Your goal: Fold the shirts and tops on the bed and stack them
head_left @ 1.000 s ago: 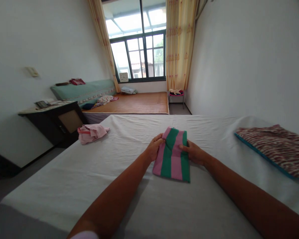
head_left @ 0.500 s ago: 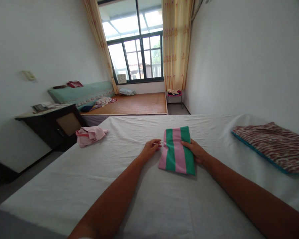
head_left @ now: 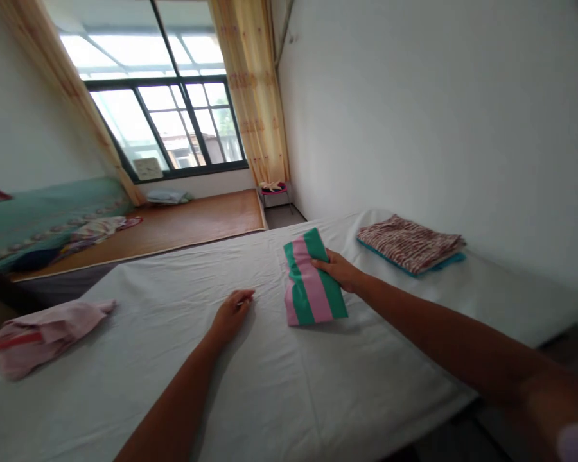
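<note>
My right hand (head_left: 340,269) grips a folded green-and-pink striped cloth (head_left: 311,282) by its right edge, thumb on top and the other fingers hidden beneath. The cloth is tilted, partly raised over the white sheet (head_left: 264,385). To the left of the cloth, apart from it, my left hand (head_left: 234,314) rests on the sheet with its fingers loosely bent and nothing visible in them. Beyond my right hand lies a folded brown-and-white patterned cloth (head_left: 409,240) with a blue underside. A crumpled pink cloth (head_left: 52,333) with a red band lies at the far left.
Past the sheet's far edge stands a low bed with a brown mat (head_left: 207,221), a pillow (head_left: 166,196) and crumpled clothes (head_left: 99,231). A small stool (head_left: 275,189) holding items stands by the curtain (head_left: 255,96). A white wall (head_left: 414,115) runs along the right.
The view has turned right. My right hand has moved the striped cloth rightward and lifted it somewhat, toward the patterned cloth. My left hand is now farther from the striped cloth.
</note>
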Tool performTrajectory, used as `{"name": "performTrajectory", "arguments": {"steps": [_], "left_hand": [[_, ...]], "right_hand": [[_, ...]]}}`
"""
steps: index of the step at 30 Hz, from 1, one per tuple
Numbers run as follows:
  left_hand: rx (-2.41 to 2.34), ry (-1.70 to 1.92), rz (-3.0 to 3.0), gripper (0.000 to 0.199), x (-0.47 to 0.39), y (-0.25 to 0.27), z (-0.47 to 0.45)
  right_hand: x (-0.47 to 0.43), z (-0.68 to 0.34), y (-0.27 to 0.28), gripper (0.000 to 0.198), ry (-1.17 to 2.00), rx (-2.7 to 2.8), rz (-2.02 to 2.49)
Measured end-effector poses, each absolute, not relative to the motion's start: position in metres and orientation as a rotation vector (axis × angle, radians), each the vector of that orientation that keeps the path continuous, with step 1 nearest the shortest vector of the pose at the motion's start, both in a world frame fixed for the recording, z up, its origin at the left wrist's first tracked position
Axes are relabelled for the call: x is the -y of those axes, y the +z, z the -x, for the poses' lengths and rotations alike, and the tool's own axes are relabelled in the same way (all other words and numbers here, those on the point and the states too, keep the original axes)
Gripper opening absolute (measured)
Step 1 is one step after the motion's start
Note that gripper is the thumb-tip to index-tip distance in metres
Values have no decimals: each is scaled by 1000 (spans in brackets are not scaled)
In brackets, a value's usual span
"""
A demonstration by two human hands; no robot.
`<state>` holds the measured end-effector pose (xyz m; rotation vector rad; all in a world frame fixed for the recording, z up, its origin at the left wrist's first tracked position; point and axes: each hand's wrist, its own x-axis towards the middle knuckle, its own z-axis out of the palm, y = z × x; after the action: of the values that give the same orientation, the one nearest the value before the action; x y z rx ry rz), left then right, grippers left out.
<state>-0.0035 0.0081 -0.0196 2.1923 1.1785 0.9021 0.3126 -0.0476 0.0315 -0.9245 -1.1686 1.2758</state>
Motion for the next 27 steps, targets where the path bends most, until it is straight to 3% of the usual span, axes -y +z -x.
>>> {"name": "performTrajectory", "arguments": {"steps": [8,14,19,24,27], "left_hand": [[-1186,688,-2603,32,-5,-27,-5],[-1243,656,-2644,33,-5,-26,-8],[-1277,670,-2642,32,-4,-25,-10],[-1252,676,-2677,32,-4,-26,-10],[-1233,685,-2679,32,-3,-26,-10]], "right_hand": [[93,-449,65,37,1026,1129,1208],[82,-563,124,38,796,1062,1268],[53,-640,122,44,804,1206,1598],[20,-647,69,40,-136,1409,2184],[12,-617,31,38,-255,1575,2147]]}}
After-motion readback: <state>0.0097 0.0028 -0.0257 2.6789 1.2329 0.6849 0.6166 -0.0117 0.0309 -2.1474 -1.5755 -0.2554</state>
